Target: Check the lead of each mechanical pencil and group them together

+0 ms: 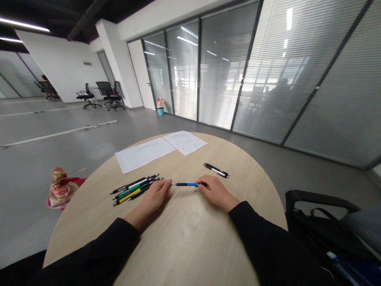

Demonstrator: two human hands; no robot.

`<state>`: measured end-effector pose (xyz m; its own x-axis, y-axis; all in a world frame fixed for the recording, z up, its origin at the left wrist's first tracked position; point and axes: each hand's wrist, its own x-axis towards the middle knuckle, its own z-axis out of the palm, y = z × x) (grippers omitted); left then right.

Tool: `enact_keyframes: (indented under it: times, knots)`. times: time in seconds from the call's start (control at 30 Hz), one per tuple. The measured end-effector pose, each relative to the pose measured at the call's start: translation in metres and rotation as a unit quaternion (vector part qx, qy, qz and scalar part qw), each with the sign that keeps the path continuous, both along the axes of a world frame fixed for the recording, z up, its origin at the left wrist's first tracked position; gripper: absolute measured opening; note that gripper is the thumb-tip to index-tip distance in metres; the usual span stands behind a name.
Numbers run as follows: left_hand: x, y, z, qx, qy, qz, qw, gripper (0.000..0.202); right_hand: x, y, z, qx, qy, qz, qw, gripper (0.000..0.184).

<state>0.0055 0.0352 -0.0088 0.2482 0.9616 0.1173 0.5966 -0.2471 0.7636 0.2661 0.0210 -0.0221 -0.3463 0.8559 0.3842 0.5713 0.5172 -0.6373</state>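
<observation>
A blue pen (192, 184) with a black grip lies level between my hands over the round table (190, 234), its tip to the left. My right hand (216, 192) is closed around its rear end. At the tip, the thumb and fingers of my left hand (156, 194) are pinched together; whatever they hold is too small to make out. Beside my left hand lies a bunch of several pens, among them a green pen (131, 191) and a yellow pen (130, 197). Beyond my right hand two pens (216, 170) lie side by side, black and white.
Two printed paper sheets lie at the table's far side, the left sheet (143, 154) and the right sheet (186, 142). A red and gold bag (63, 186) is on the floor at left. A black chair (323, 198) holding a bag stands close at right.
</observation>
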Motion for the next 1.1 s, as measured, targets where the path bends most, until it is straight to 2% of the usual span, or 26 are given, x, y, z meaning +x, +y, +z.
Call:
enact_keyframes:
  times: [0.17, 0.73, 1.1]
  knots:
    - [0.000, 0.000, -0.002, 0.001, 0.007, -0.012, 1.000, 0.057, -0.001, 0.000, -0.001, 0.002, -0.006, 0.004, 1.000, 0.016]
    - [0.003, -0.005, 0.005, -0.021, -0.001, -0.030, 0.999, 0.058, -0.001, 0.001, -0.005, 0.011, -0.012, 0.008, 1.000, 0.015]
    - [0.005, -0.007, 0.008, -0.031, -0.011, -0.035, 0.999, 0.060, -0.001, -0.001, 0.000, 0.004, -0.013, 0.006, 1.000, 0.016]
